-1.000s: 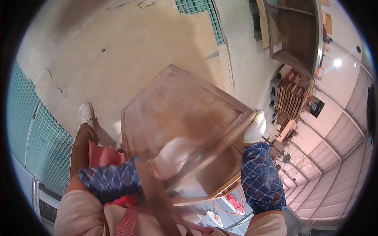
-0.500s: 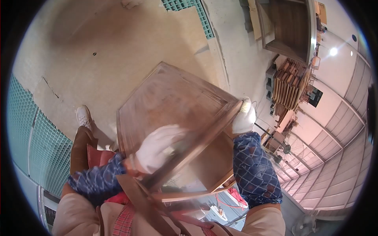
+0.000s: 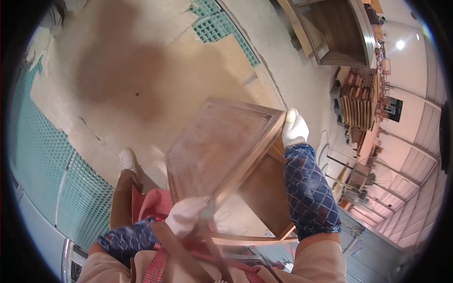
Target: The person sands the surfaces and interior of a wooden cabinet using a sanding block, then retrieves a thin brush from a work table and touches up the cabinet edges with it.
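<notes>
A boxy brown wooden furniture piece (image 3: pixel 222 141) stands tilted before me, its framed panel facing up and left, its underside open. My right hand (image 3: pixel 295 127), in a white glove, is closed around the far right corner of its frame. My left hand (image 3: pixel 186 216), also gloved in white, is at the near end of the frame's long edge and smeared by motion. Its fingers look closed around a small greyish-green thing (image 3: pixel 207 211), too blurred to name. Blue patterned sleeves cover both forearms.
Worn tan sheeting (image 3: pixel 137 118) covers the floor, with green grating (image 3: pixel 40 137) at left and more at the top. A larger wooden cabinet (image 3: pixel 342 35) stands far right. Beyond it is a stack of wooden panels (image 3: pixel 358 104). A standing fan (image 3: pixel 365 181) is at right.
My left hand has moved from over the panel to the near end of the frame edge. My right hand keeps its hold on the corner. The view has shifted.
</notes>
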Demonstrator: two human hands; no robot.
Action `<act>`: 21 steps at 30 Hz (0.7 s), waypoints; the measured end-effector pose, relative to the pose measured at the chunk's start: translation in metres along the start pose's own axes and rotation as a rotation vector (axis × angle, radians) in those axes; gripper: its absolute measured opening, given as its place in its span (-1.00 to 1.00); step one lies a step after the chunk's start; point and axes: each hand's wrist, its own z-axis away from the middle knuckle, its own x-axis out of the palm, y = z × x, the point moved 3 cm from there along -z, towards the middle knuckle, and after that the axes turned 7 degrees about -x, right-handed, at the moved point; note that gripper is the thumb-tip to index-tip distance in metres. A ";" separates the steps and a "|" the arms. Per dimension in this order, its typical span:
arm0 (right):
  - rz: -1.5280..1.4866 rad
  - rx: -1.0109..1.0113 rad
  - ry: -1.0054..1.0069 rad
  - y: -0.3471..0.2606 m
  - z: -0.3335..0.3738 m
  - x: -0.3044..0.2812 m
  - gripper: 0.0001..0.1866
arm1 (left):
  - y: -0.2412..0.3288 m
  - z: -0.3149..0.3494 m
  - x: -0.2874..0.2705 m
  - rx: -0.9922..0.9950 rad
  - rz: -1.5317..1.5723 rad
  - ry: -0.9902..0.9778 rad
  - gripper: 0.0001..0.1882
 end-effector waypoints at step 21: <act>-1.390 0.443 -0.110 -0.230 0.377 -0.181 -0.58 | 0.225 0.077 0.090 0.282 -0.670 0.226 -0.39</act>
